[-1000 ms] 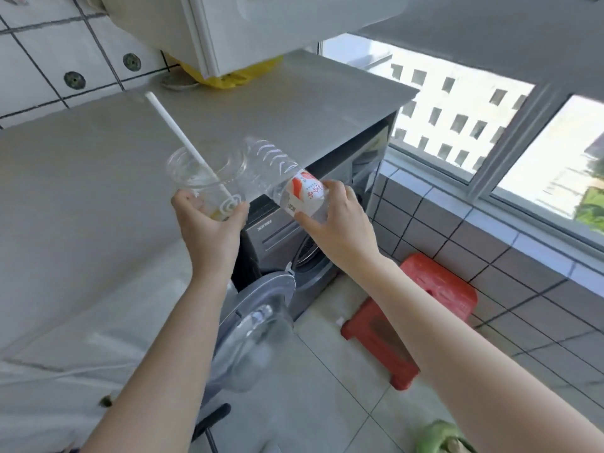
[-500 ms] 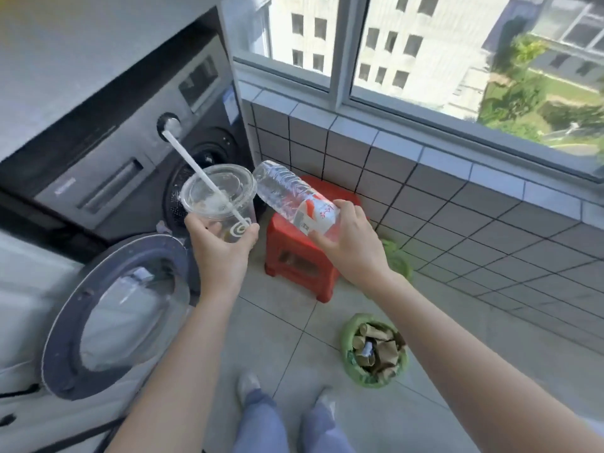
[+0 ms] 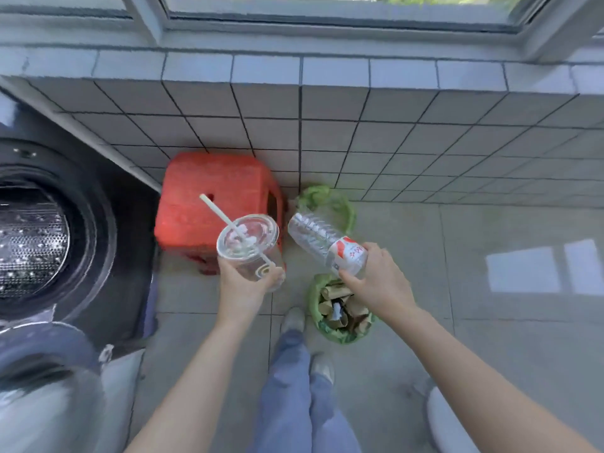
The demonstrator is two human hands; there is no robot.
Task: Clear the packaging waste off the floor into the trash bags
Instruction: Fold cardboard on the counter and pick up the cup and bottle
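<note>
Seen from above, a person stands on a tiled floor (image 3: 490, 322) holding two pieces of waste. The left hand (image 3: 243, 289) is wrapped around a clear plastic cup (image 3: 250, 248) with a lid and straw (image 3: 228, 223). The right hand (image 3: 376, 282) grips an empty plastic bottle (image 3: 323, 243) near its labelled end. Both look light, thin-walled and easily crushed, so a gentle hold around the body suits them. A green trash bag (image 3: 315, 308) of cardboard scraps sits open just below the right hand; a second green bag (image 3: 327, 196) lies behind, beside a red stool (image 3: 209, 194).
</note>
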